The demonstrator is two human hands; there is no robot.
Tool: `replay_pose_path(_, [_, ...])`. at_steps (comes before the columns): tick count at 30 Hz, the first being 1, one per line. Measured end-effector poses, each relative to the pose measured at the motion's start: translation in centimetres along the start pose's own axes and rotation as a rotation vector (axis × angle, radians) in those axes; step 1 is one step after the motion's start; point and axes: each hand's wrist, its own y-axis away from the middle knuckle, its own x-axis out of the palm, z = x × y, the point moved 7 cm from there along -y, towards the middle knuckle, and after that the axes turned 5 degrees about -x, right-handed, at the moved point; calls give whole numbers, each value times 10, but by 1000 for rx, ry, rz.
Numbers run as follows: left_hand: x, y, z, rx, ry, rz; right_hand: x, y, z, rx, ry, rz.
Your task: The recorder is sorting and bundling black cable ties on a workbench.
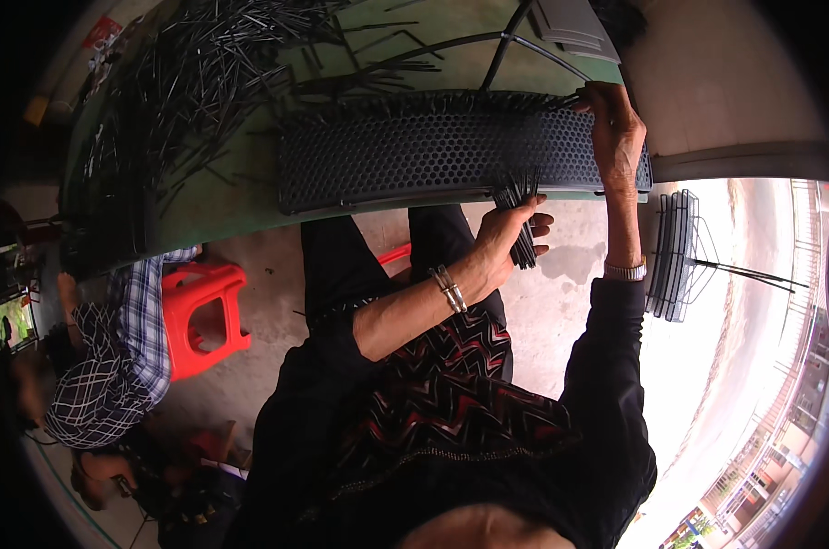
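Observation:
Across the table's near edge lies a long, black perforated panel (387, 151) with many round holes. Short dark strips stand in a row along its far side. My left hand (506, 236) is closed around a bundle of thin black strips (524, 229), just below the panel's near edge. At the panel's far right corner, my right hand (613, 128) has its fingertips pinched together by the row of strips. Whatever sits between those fingertips is too small to make out.
A large heap of loose black strips (204, 82) covers the left of the green table (222, 197). Thin curved black rods (414, 44) lie behind the panel. Lower left are a red plastic stool (204, 320) and a person in a checked sleeve (142, 316). A black wire rack (675, 256) stands right.

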Motion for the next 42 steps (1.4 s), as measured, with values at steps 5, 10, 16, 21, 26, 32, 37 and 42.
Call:
replay_pose_path(5, [-5, -6, 3, -18, 24, -26, 0, -2, 0, -76, 7, -43])
replay_pose_path(10, [-6, -8, 5, -20, 56, -62, 2, -5, 3, -161, 11, 26])
replay_pose_path(16, [-7, -5, 3, -3, 53, -81, 11, -3, -1, -147, 29, 269])
replay_pose_path(21, [-10, -2, 5, 1, 46, -87, 20, 5, -4, -237, 74, 198])
replay_pose_path(26, [-7, 1, 2, 56, 66, -47, 25, 11, -6, -218, 333, 106])
replay_pose_path(32, [-4, 3, -7, 111, 50, -43, 19, 18, 14, -162, 428, 74])
replay_pose_path(37, [-6, 6, -14, 117, 36, -32, 31, 57, 8, 379, -240, 556])
replay_pose_path(42, [0, 8, -14, 116, -26, -17, 33, 70, 8, 386, -408, 615])
